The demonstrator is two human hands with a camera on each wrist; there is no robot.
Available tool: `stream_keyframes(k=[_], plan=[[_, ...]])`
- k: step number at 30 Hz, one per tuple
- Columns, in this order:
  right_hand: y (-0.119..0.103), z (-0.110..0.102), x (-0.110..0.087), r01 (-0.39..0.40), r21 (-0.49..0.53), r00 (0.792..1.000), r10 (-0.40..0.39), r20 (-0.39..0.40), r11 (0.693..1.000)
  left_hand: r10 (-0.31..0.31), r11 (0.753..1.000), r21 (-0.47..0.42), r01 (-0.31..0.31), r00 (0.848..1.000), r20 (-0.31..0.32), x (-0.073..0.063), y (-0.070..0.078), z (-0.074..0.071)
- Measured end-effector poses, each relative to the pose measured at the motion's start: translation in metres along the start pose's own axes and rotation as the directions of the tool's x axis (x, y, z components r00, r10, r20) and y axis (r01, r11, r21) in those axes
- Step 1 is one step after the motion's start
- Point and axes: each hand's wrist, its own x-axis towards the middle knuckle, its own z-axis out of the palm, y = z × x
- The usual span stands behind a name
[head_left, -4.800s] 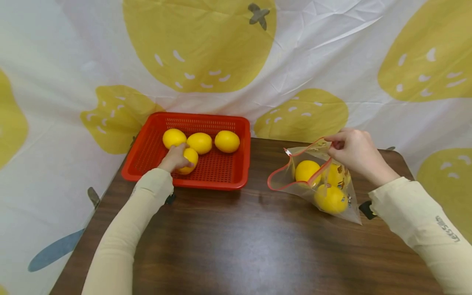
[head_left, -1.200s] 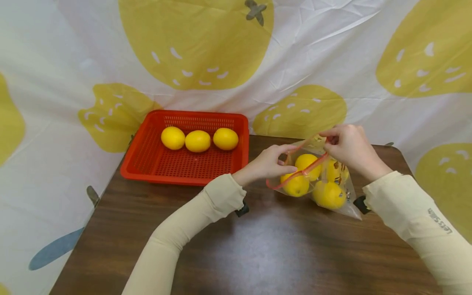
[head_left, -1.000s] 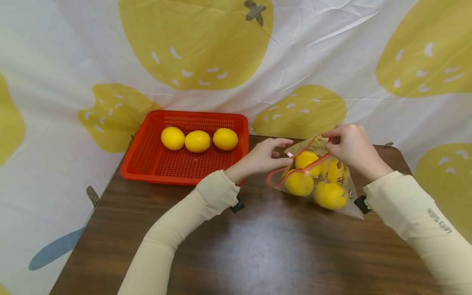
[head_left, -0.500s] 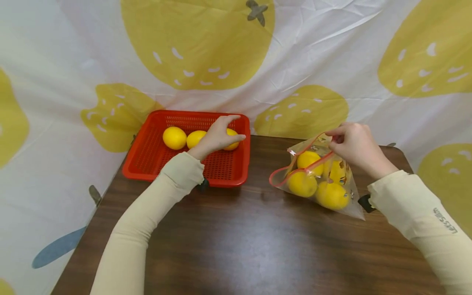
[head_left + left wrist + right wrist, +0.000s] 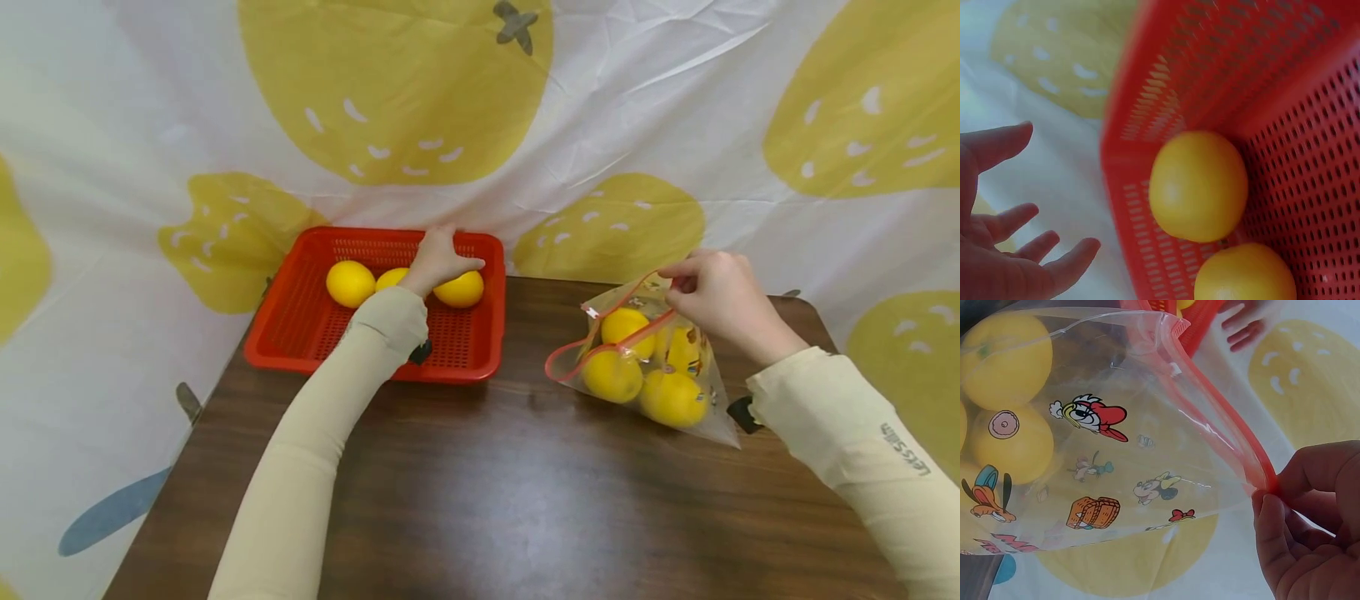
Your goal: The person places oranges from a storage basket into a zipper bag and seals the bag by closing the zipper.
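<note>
My left hand [image 5: 437,260] hovers over the back right of the red plastic basket [image 5: 375,372], holding nothing. In the left wrist view its fingers [image 5: 1075,265] are spread and apart from the lemons. Three lemons sit in the basket: a left one [image 5: 350,284], a middle one [image 5: 391,278] partly hidden by the hand, and a right one [image 5: 460,290] just below the thumb. My right hand [image 5: 723,296] pinches the red-edged mouth of a clear zip bag [image 5: 1116,506] between thumb and fingers. Several lemons [image 5: 672,398] lie inside the bag, whose mouth gapes toward the left.
Basket and bag stand apart on a dark brown wooden table [image 5: 517,500]. Behind them hangs a white cloth [image 5: 615,100] printed with big yellow fruit. A white slider [image 5: 592,312] sits on the bag's red zip.
My left hand took a lemon from the basket, put it in the bag, let go and moved back left over the basket. The right hand has kept its pinch on the bag.
</note>
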Motion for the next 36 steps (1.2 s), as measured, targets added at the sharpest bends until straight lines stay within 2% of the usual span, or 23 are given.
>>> stream_keyframes(k=[3, 7, 12, 17, 20, 27, 36], plan=[[-0.001, 0.0, -0.001, -0.007, 0.002, 1.0, 0.007, 0.008, 1.0, -0.037, 0.997, 0.063, 0.037, 0.999, 0.01, 0.007, -0.003, 0.004], [-0.003, 0.001, -0.004, -0.015, -0.011, 1.0, 0.015, 0.004, 1.0, -0.09, 0.992, 0.095, 0.087, 0.996, 0.022, 0.011, -0.004, 0.007], [-0.005, 0.001, -0.007, -0.005, -0.011, 1.0, 0.005, -0.002, 1.0, -0.14, 0.984, 0.115, 0.136, 0.99, 0.024, 0.012, -0.007, 0.013], [-0.008, 0.003, -0.013, -0.008, -0.009, 1.0, 0.007, -0.017, 1.0, -0.193, 0.971, 0.155, 0.183, 0.98, 0.049, 0.011, -0.014, 0.02], [-0.01, 0.003, -0.016, -0.005, -0.011, 1.0, 0.005, -0.029, 1.0, -0.22, 0.966, 0.15, 0.208, 0.974, 0.061, 0.01, -0.017, 0.022], [-0.011, 0.002, -0.02, 0.009, -0.016, 0.999, -0.01, -0.036, 1.0, -0.246, 0.963, 0.14, 0.23, 0.963, 0.11, 0.008, -0.019, 0.024], [-0.015, 0.004, -0.021, -0.022, 0.001, 1.0, 0.022, -0.012, 1.0, -0.272, 0.948, 0.217, 0.235, 0.949, 0.16, 0.009, -0.029, 0.034]])
